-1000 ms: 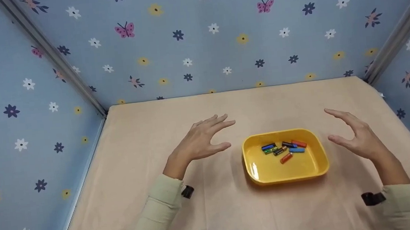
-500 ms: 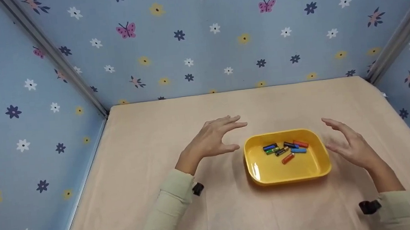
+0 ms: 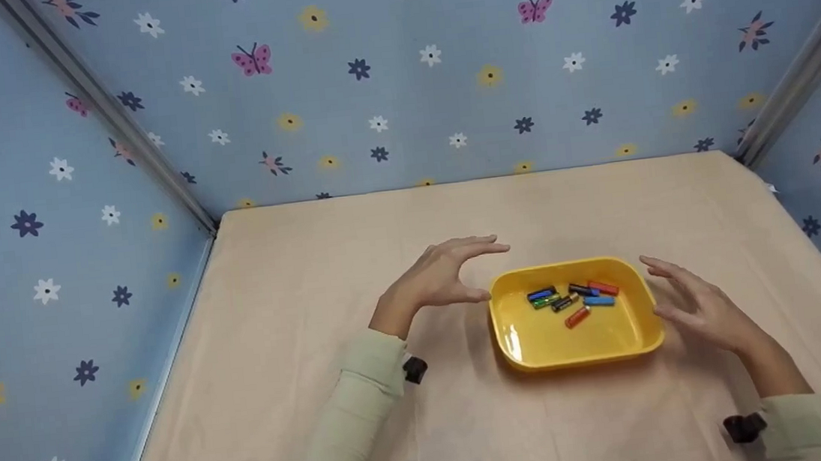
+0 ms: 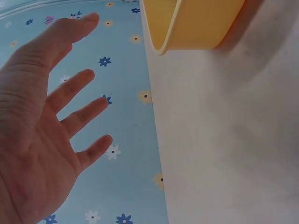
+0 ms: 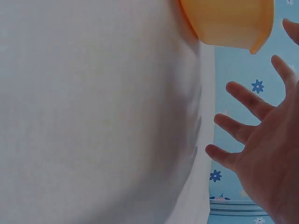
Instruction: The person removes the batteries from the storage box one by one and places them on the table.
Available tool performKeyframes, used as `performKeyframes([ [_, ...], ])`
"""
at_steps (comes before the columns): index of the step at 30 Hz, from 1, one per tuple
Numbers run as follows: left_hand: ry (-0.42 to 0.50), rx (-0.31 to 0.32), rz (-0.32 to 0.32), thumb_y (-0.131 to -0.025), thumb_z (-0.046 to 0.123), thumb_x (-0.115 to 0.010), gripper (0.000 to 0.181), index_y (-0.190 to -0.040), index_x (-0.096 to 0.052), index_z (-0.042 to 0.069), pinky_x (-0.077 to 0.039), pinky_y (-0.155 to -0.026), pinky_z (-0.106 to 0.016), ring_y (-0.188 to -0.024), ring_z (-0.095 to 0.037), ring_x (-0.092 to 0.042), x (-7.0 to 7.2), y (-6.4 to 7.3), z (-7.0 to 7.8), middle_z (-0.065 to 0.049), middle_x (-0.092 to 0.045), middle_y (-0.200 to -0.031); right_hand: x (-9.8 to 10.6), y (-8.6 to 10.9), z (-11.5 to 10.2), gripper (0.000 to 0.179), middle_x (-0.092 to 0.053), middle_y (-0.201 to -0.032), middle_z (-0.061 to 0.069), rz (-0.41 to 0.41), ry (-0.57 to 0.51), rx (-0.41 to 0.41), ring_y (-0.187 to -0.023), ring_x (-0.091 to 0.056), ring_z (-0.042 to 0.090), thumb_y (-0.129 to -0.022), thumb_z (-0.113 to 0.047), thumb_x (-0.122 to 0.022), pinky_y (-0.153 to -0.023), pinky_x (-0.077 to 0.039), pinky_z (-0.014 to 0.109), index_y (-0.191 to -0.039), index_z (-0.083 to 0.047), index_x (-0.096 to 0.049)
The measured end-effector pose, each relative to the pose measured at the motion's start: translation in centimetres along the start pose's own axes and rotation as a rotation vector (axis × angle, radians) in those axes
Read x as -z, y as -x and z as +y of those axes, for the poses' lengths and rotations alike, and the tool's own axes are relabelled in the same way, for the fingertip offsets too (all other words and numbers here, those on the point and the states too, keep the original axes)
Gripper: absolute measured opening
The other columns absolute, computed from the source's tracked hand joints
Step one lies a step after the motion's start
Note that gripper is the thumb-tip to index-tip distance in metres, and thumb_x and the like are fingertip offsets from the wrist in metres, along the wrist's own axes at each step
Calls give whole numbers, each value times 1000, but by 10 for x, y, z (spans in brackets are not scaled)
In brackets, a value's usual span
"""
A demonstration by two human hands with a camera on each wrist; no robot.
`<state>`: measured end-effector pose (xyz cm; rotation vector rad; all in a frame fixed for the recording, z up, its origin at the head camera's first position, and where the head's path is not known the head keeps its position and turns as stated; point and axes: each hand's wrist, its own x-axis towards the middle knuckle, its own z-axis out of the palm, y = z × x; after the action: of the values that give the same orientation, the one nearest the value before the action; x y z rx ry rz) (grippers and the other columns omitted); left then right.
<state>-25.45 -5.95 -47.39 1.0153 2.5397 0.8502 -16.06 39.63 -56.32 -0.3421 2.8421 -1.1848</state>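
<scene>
Left hand (image 3: pixel 439 277) and right hand (image 3: pixel 708 311) flank the yellow tub (image 3: pixel 594 335), fingers (image 4: pixel 74 87) spread and outstretched.

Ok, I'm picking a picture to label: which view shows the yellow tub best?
The head view: it shows the yellow tub almost whole, batteries inside. The left wrist view catches one end, cut off at the top, with some interior; the right wrist view, only its outside, likewise cut off.

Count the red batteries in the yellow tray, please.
2. One red battery lies at the back right of the cluster; the other red battery lies closest to the near side of the yellow tray.
</scene>
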Motion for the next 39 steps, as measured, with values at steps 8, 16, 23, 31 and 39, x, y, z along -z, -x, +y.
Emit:
performKeyframes([
  [8,33,32,-48,-98,20,-89,77,-167,-57,34,-30,-142,-57,-172,-26,-40,-8,-12,0,1,-45,-182,-4,10,5,81,-44,-177,28,-77,12,-38,-163,-34,62,-107,-31,-76,-120,-25,94,-177,-22,-37],
  [16,57,81,-104,-98,20,-89,79,-168,-54,34,-36,-140,-55,-169,-27,-44,-7,-24,-3,3,-51,-178,0,11,6,81,-49,-175,26,-131,13,-15,-155,-49,62,-111,-28,-72,-118,-30,93,-180,-26,-30],
  [23,34,115,-161,-98,21,-89,77,-166,-56,36,-39,-138,-55,-168,-28,-45,-4,-34,1,1,-51,-178,1,11,9,81,-38,-182,25,-175,-39,-7,-151,-54,61,-114,-23,-66,-118,-35,89,-182,-25,-22],
  [31,48,102,-179,-99,23,-88,77,-168,-54,35,-39,-138,-54,-169,-27,-43,-7,-37,4,0,-50,-179,2,9,9,82,-42,-180,21,-200,-76,29,-135,-47,-25,-114,-20,-67,-117,-52,25,-182,-25,-23],
  [39,65,99,-155,-100,26,-88,76,-167,-55,34,-37,-139,-55,-169,-27,-44,-11,-35,1,1,-51,-178,2,7,5,81,-54,-171,20,-164,-96,54,-133,-51,-23,-109,-18,-72,-122,-53,65,-179,-21,-31],
])
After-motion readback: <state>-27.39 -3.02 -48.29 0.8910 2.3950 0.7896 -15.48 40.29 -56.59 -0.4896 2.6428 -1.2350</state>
